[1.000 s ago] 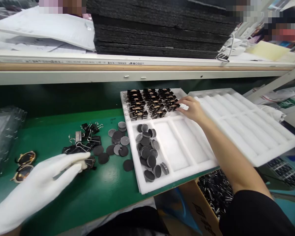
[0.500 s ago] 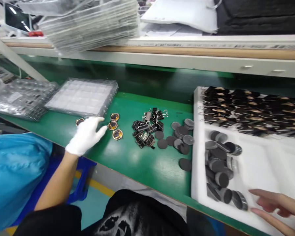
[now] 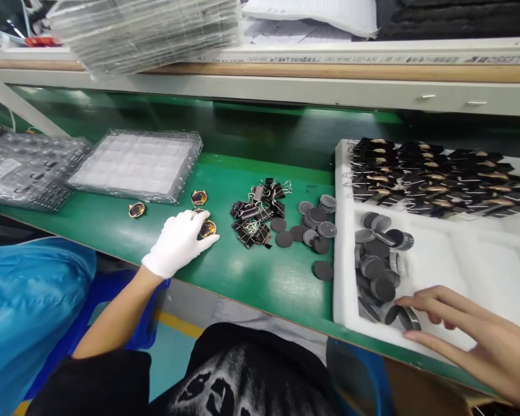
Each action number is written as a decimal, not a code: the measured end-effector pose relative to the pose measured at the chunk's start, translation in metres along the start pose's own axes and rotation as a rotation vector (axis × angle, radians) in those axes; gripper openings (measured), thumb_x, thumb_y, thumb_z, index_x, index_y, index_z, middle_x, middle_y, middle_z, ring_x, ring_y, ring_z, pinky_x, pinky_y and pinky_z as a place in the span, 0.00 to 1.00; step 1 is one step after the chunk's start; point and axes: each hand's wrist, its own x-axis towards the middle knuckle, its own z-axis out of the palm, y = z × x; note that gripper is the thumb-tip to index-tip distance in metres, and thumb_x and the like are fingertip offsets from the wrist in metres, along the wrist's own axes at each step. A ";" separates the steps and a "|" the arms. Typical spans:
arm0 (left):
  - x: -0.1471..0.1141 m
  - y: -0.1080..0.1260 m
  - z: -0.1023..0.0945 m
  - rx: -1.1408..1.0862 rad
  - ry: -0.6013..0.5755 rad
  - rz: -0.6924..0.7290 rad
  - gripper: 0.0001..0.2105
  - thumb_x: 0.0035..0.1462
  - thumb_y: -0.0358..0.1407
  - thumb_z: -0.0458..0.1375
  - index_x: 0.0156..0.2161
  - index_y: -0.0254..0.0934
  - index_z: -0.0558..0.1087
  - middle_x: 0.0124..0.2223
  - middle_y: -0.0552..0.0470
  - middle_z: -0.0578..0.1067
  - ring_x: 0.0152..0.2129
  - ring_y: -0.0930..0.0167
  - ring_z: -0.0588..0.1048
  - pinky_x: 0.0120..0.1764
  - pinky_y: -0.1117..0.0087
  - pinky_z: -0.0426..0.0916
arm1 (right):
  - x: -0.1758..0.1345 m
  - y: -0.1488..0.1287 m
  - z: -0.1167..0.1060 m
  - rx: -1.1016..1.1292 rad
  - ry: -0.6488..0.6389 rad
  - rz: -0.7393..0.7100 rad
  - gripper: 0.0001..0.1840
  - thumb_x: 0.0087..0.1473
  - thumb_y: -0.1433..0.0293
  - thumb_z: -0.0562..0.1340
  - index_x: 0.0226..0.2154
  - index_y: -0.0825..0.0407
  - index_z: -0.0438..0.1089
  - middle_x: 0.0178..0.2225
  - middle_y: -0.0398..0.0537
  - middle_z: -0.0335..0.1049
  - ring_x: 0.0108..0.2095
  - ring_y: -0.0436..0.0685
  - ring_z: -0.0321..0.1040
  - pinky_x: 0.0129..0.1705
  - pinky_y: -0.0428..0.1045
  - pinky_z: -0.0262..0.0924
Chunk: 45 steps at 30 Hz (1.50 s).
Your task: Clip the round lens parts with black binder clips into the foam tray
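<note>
My left hand [image 3: 177, 242], in a white glove, has its thumb and fingers closed around a gold-rimmed watch case [image 3: 207, 229] on the green bench. Another watch case [image 3: 199, 197] lies just beyond the fingers, and one more watch case [image 3: 137, 210] sits to the left; the glove partly covers a further one. My bare right hand [image 3: 463, 329] is over the front of the white foam tray [image 3: 343, 260]. Its forefinger and thumb are on either side of a dark round disc [image 3: 409, 318], pinching it at the edges. Several similar discs [image 3: 377, 268] are heaped beside it.
Black binder clips [image 3: 255, 214] are piled mid-bench, with loose round discs [image 3: 318, 215] right of them. Rows of clipped pieces [image 3: 433, 176] fill the tray's back. Clear plastic trays [image 3: 134, 164] stand left. A shelf edge [image 3: 286, 89] runs above; a blue-clothed person [image 3: 34, 312] is at left.
My left hand has moved right, from between the watch cases onto one of them. My right hand has come further into the tray, reaching the discs. The camera view has shifted slightly.
</note>
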 end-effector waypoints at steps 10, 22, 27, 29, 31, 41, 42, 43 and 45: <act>0.022 0.017 -0.020 -0.397 0.481 0.225 0.37 0.62 0.49 0.65 0.69 0.35 0.58 0.48 0.45 0.81 0.41 0.64 0.82 0.49 0.63 0.77 | 0.028 -0.032 -0.020 0.438 0.180 0.136 0.14 0.49 0.56 0.75 0.41 0.35 0.81 0.45 0.50 0.81 0.39 0.67 0.81 0.46 0.61 0.79; 0.102 0.124 -0.081 -0.258 0.560 0.676 0.33 0.68 0.52 0.56 0.68 0.33 0.55 0.41 0.44 0.81 0.33 0.62 0.83 0.34 0.66 0.72 | 0.118 -0.113 0.007 0.835 0.121 -0.299 0.23 0.52 0.62 0.75 0.52 0.41 0.80 0.49 0.49 0.73 0.42 0.56 0.74 0.46 0.54 0.77; 0.114 0.131 -0.073 -0.278 0.589 0.697 0.33 0.69 0.51 0.55 0.70 0.34 0.53 0.41 0.45 0.81 0.33 0.64 0.82 0.35 0.67 0.71 | 0.122 -0.098 0.017 0.906 0.260 -0.199 0.21 0.57 0.55 0.72 0.51 0.42 0.79 0.48 0.49 0.77 0.39 0.57 0.75 0.43 0.56 0.77; 0.118 0.133 -0.067 -0.289 0.579 0.702 0.33 0.69 0.51 0.56 0.69 0.34 0.54 0.40 0.46 0.81 0.32 0.64 0.82 0.35 0.67 0.71 | 0.124 -0.096 0.021 0.980 0.256 -0.139 0.20 0.62 0.51 0.66 0.50 0.44 0.79 0.43 0.49 0.78 0.36 0.57 0.74 0.38 0.55 0.75; 0.122 0.133 -0.060 -0.297 0.573 0.714 0.32 0.69 0.50 0.56 0.69 0.33 0.54 0.39 0.46 0.81 0.31 0.64 0.82 0.35 0.66 0.72 | 0.126 -0.095 0.023 1.073 0.238 -0.077 0.21 0.64 0.49 0.64 0.46 0.46 0.79 0.38 0.48 0.77 0.34 0.56 0.73 0.35 0.53 0.73; 0.123 0.144 -0.060 -0.401 0.616 0.838 0.26 0.69 0.47 0.58 0.63 0.34 0.58 0.34 0.49 0.79 0.26 0.66 0.80 0.29 0.67 0.68 | 0.121 -0.106 0.037 1.003 0.246 0.029 0.17 0.55 0.53 0.74 0.40 0.42 0.72 0.32 0.41 0.71 0.24 0.54 0.71 0.24 0.52 0.70; 0.122 0.146 -0.061 -0.406 0.626 0.854 0.25 0.70 0.45 0.57 0.63 0.33 0.58 0.34 0.49 0.78 0.26 0.66 0.80 0.29 0.67 0.68 | 0.121 -0.105 0.039 0.981 0.253 0.025 0.17 0.55 0.54 0.74 0.41 0.42 0.72 0.34 0.42 0.71 0.24 0.53 0.72 0.23 0.52 0.69; 0.121 0.148 -0.061 -0.411 0.631 0.873 0.24 0.71 0.44 0.57 0.62 0.33 0.58 0.34 0.49 0.78 0.26 0.66 0.80 0.29 0.67 0.68 | 0.121 -0.105 0.041 0.953 0.250 0.013 0.16 0.56 0.55 0.73 0.41 0.42 0.72 0.35 0.42 0.72 0.25 0.53 0.72 0.24 0.51 0.69; 0.119 0.151 -0.060 -0.422 0.614 0.907 0.24 0.71 0.44 0.57 0.62 0.31 0.58 0.34 0.49 0.78 0.27 0.65 0.80 0.29 0.67 0.68 | 0.121 -0.103 0.044 0.887 0.222 -0.016 0.13 0.59 0.54 0.71 0.40 0.44 0.74 0.33 0.43 0.74 0.25 0.53 0.72 0.25 0.52 0.70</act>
